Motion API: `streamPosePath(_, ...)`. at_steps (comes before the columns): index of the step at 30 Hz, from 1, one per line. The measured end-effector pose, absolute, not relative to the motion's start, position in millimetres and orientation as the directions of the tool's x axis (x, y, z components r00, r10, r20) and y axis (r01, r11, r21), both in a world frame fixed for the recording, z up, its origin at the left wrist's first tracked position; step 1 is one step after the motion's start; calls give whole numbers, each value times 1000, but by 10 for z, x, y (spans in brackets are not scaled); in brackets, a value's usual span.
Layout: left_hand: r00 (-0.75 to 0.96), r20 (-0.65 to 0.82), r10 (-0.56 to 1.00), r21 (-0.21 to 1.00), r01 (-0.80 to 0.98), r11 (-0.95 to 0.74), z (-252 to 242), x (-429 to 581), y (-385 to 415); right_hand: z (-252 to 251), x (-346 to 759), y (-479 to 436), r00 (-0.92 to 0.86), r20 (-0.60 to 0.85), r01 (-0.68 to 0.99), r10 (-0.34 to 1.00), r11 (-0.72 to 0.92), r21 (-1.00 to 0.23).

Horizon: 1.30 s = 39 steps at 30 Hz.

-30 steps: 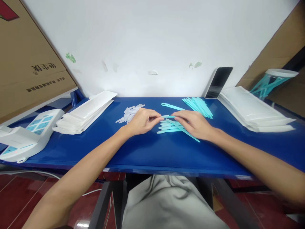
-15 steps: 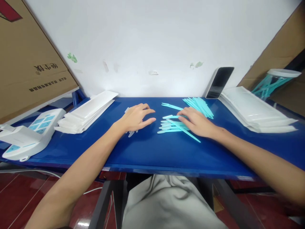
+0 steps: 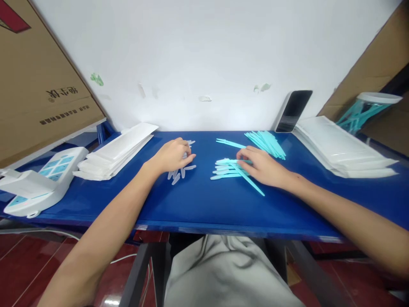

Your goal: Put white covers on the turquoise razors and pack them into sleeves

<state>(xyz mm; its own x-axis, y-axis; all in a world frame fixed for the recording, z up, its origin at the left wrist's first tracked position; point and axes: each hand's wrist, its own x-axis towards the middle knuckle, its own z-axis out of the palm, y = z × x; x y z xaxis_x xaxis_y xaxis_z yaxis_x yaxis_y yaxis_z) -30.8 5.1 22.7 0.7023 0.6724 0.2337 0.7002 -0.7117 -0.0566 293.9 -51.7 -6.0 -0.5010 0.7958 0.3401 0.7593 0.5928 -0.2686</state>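
L hand (image 3: pixel 173 156) half-curled over clear pcs (image 3: pixel 176 178) L of teal pile (image 3: pixel 222 172), hold unclear; R hand (image 3: pixel 260 165) pinches top stick (image 3: pixel 230 161), prob. steadying it!

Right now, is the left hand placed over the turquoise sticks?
No, the left hand is over the small translucent pieces, while the turquoise sticks lie apart from it, near the right hand.

Prob. a small workshop, hand-work stn: blue worktable (image 3: pixel 191 204) w/ piled teal plastic sticks (image 3: pixel 267 144), stacks of white pouches (image 3: pixel 116 149), lg. cardboard box (image 3: pixel 41 64), pwr strip (image 3: pixel 60 175), red tile flr (image 3: pixel 28 268).
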Motion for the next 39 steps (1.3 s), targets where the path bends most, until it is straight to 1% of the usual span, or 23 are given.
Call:
streamPosePath(5, 721, 171, 671, 35, 676, -736, 218, -241, -14, -64, 2937, -513, -509, 291, 781, 810, 577, -239)
streamPosePath(15, 735, 100, 671, 24, 672, -740, 220, -271, -12, -74, 2902, -539, -505, 274, 784, 818, 568, -249)
streamPosePath(20, 736, 105, 668, 23, 670, -742, 224, -280, 1, -71, 2895, -534, -556, 284, 738, 781, 621, -265)
streamPosePath(25, 738, 112, 665, 50, 664, -746, 221, -270, 5, -87, 2895, -523, -604, 313, 682, 732, 679, -271)
streamPosePath(30, 754, 164, 636, 76, 633, -770, 160, -241, 22, -105, 2891, -520, -629, 351, 640, 694, 718, -273)
streamPosePath(35, 768, 195, 610, 102, 603, -792, 100, -215, 44, -128, 2888, -506, -650, 402, 600, 645, 760, -250)
streamPosePath(39, 783, 186, 594, 134, 579, -805, 87, -237, 70, -152, 2885, -497, -643, 441, 591, 626, 772, -235)
